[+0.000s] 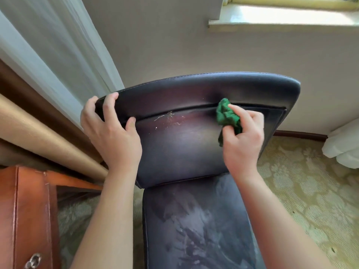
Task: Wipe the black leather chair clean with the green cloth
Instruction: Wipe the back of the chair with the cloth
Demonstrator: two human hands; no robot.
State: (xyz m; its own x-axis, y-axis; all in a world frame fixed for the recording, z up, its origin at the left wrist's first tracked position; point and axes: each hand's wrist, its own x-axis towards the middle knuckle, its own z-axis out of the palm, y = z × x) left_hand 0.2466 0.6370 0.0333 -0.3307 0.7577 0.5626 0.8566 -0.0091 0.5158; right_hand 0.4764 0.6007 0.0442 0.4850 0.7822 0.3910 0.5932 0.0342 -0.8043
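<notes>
The black leather chair (186, 148) fills the middle of the view, its padded headrest part uppermost. Pale crumbs and streaks (169, 118) lie just below the seam across it. My left hand (110, 131) grips the chair's upper left corner, fingers over the edge and thumb on the front. My right hand (242, 136) holds the crumpled green cloth (227, 116) against the leather at the seam, right of the crumbs. Dull smeared patches (196, 228) cover the lower panel between my forearms.
A brown wooden cabinet (29, 216) with a metal handle stands at the lower left. Curtains (48, 61) hang on the left. A beige wall and window sill (281, 22) are behind the chair. Patterned carpet (303, 191) spreads to the right, with white fabric (343, 144) at the edge.
</notes>
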